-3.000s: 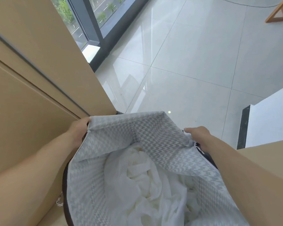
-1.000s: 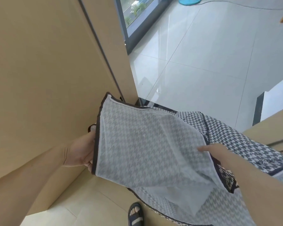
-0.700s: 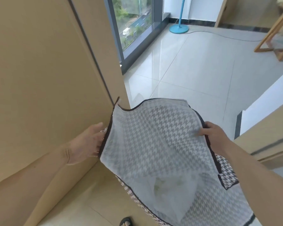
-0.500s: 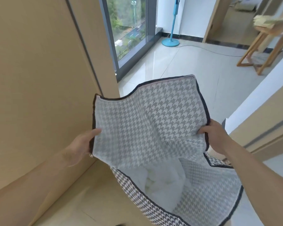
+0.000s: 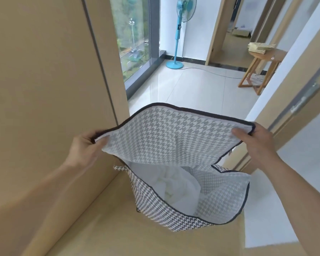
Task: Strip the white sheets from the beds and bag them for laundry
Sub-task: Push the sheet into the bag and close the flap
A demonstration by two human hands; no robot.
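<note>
As you hold the lid flap (image 5: 166, 133) of the one houndstooth laundry bag (image 5: 151, 204) spread between your two hands, each hand is closed on a corner of it. Your left hand (image 5: 85, 146) pinches the left corner, thumb on the pale lining and fingers curled behind the dark piping. Your right hand (image 5: 253, 143) grips the right corner the same way, thumb lying on the lining. Both forearms reach forward from the lower corners of the view, wrists roughly level, so the flap is raised and stretched flat with its inner side facing you.

Below the flap the bag's mouth gapes open. Inside lies one crumpled bundle of white sheets (image 5: 177, 187); you cannot tell how many sheets make it up. The bag stands on a tan wooden ledge (image 5: 118, 228), close to the tall wooden panel (image 5: 44, 89) on your left.

Farther out, across the glossy tiled floor (image 5: 192, 89), one blue standing fan (image 5: 179, 34) stands beside the window (image 5: 131, 39). One wooden stool (image 5: 262, 65) stands to the right, carrying a yellowish stack.
</note>
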